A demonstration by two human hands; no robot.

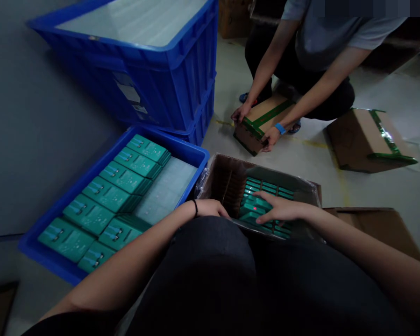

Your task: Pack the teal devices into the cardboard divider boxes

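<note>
The pale concrete floor carries everything I can see, with a faded yellow line running across it ahead of my hands. Left of my hands sits a blue plastic crate packed with green boxes, and two stacked blue crates stand just beyond it. Directly beneath my hands is an open cardboard carton. Farther ahead and right lies a green-taped carton, with a flat cardboard piece nearer my right.

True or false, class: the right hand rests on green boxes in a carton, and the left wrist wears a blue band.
False: the head view shows the right hand rests on green boxes in a cardboard carton, and the left wrist wears a black band, not blue.
</note>
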